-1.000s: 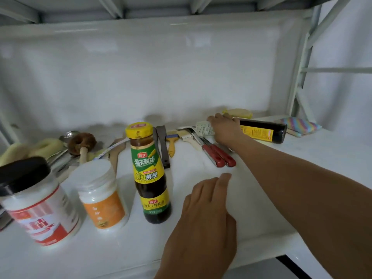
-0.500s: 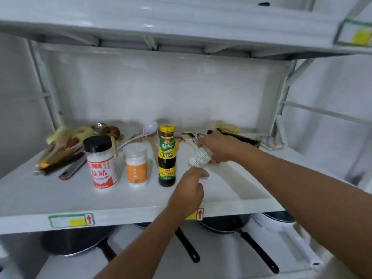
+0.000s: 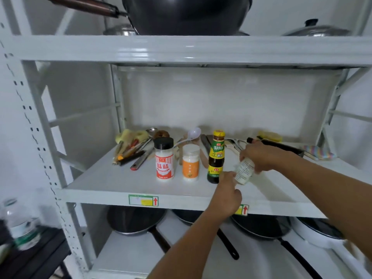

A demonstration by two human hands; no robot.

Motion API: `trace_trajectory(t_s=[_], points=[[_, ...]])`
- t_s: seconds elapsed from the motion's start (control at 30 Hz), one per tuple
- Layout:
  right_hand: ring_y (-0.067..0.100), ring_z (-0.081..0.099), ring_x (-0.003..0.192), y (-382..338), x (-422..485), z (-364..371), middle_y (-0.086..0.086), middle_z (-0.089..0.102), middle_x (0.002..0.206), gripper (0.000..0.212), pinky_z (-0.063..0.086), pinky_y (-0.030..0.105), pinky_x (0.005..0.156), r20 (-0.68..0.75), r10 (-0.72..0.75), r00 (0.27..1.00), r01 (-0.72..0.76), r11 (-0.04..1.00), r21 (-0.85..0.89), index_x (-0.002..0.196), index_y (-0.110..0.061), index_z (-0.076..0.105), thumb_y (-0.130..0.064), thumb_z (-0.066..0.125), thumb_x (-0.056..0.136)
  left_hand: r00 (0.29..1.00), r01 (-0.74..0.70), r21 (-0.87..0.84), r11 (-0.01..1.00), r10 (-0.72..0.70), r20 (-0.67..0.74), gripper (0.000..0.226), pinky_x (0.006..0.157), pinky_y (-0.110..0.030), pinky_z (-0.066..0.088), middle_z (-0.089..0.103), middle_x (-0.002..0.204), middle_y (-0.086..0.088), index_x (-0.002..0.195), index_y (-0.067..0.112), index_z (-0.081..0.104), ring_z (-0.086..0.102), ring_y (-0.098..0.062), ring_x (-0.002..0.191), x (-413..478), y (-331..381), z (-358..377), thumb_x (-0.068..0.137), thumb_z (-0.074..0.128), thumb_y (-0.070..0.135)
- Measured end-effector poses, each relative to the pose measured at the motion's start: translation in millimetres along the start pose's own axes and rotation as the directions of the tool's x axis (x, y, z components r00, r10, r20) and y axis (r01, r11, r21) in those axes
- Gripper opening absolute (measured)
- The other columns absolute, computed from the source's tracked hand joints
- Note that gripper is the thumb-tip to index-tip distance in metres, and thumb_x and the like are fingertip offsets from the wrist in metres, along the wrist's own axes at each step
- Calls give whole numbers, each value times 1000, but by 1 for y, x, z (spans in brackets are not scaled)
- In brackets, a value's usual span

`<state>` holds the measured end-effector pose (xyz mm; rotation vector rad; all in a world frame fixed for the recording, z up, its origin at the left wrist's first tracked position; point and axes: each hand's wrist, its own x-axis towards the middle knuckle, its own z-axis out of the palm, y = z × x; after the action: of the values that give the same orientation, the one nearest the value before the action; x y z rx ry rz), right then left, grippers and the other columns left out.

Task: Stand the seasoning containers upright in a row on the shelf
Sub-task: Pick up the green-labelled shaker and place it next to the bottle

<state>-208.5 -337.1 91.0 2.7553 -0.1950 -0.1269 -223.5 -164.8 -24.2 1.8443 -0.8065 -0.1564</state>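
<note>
Three containers stand upright in a row on the white shelf [image 3: 112, 184]: a black-lidded jar with a red label [image 3: 164, 158], a white jar with an orange label [image 3: 190, 162] and a dark sauce bottle with a yellow cap [image 3: 216, 156]. My right hand [image 3: 259, 156] grips a small white bottle [image 3: 244, 171] by its top, tilted, its base just right of the sauce bottle. My left hand [image 3: 226, 195] is loosely curled, one fingertip at the white bottle's lower side. A dark bottle [image 3: 277, 145] lies flat behind my right hand.
Utensils [image 3: 136, 150], a white spoon [image 3: 192, 134] and a yellow sponge [image 3: 269, 135] clutter the back of the shelf. A striped cloth [image 3: 320, 154] lies at the right. Pans [image 3: 136, 220] fill the shelf below, a wok [image 3: 187, 15] sits above. A water bottle [image 3: 22, 224] stands at the left.
My right hand picked the white bottle up from the back of the shelf and brought it forward beside the sauce bottle. My left hand stayed near it. The view pulled back.
</note>
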Motion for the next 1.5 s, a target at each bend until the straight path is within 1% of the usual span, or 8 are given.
trace_trajectory(t_s=[0.33, 0.6, 0.7, 0.93, 1.03, 1.17, 1.33, 1.5], points=[[28, 51, 116, 6, -2, 23, 7, 46, 131, 66, 51, 43, 97, -127, -54, 990, 115, 830, 546, 136, -30, 47, -12, 83, 84, 998, -51, 68, 996, 50, 25, 55, 99, -30, 44, 56, 132, -3, 140, 18, 45, 53, -18, 117, 9, -1, 5, 88, 47, 1], [28, 55, 126, 2, -5, 69, 1, 50, 141, 66, 51, 47, 103, -366, 192, 911, 245, 460, 853, 130, -37, 49, -10, 86, 82, 1000, -21, 92, 996, 20, 4, 54, 77, -11, 36, 53, 123, 2, 144, 17, 44, 51, -12, 109, 9, 1, 6, 92, 49, 1], [25, 62, 119, -6, -12, 79, 3, 50, 145, 75, 56, 31, 90, -339, 250, 907, 282, 239, 929, 137, -37, 39, 2, 80, 86, 1000, -18, 125, 992, 17, 7, 56, 88, -21, 38, 54, 131, -6, 149, 13, 42, 52, -16, 112, 12, 0, 7, 94, 49, 1], [22, 59, 132, -12, -14, 101, -1, 56, 147, 75, 50, 35, 105, -241, 245, 939, 261, -52, 964, 153, -22, 34, 1, 73, 92, 1000, 12, 127, 992, -15, 19, 60, 105, -30, 43, 52, 144, -10, 153, 12, 42, 52, -23, 131, 13, -2, 9, 95, 50, 3], [19, 65, 126, -8, -19, 111, -2, 68, 135, 69, 56, 30, 98, -226, 201, 953, 240, -50, 969, 151, -21, 46, -7, 77, 91, 1000, 17, 158, 987, -17, -6, 47, 103, -29, 46, 56, 140, -6, 138, 12, 58, 53, -22, 130, 14, -6, 12, 93, 49, 0], [11, 67, 110, -17, -18, 117, -9, 70, 121, 74, 54, 29, 91, -208, 351, 913, 154, 176, 972, 140, -23, 55, -31, 92, 76, 1000, -23, 219, 975, 25, -5, 30, 80, -8, 38, 58, 144, 1, 100, 10, 70, 56, -19, 127, 17, -13, 14, 95, 44, -4], [13, 69, 99, -30, -11, 120, -5, 71, 111, 72, 59, 36, 88, -218, 494, 842, 135, 200, 971, 127, -20, 57, -43, 94, 70, 999, -41, 169, 985, 41, 6, 21, 88, -32, 52, 63, 134, 1, 104, 11, 68, 64, -21, 112, 21, -12, 14, 94, 51, 5], [12, 70, 97, -29, -8, 124, -6, 72, 110, 68, 60, 34, 87, -214, 498, 841, 119, 215, 969, 124, -22, 59, -48, 93, 70, 998, -34, 157, 987, 40, -39, 16, 89, -20, 43, 59, 142, 2, 101, 9, 68, 58, -18, 125, 28, -14, 18, 91, 58, 3]])
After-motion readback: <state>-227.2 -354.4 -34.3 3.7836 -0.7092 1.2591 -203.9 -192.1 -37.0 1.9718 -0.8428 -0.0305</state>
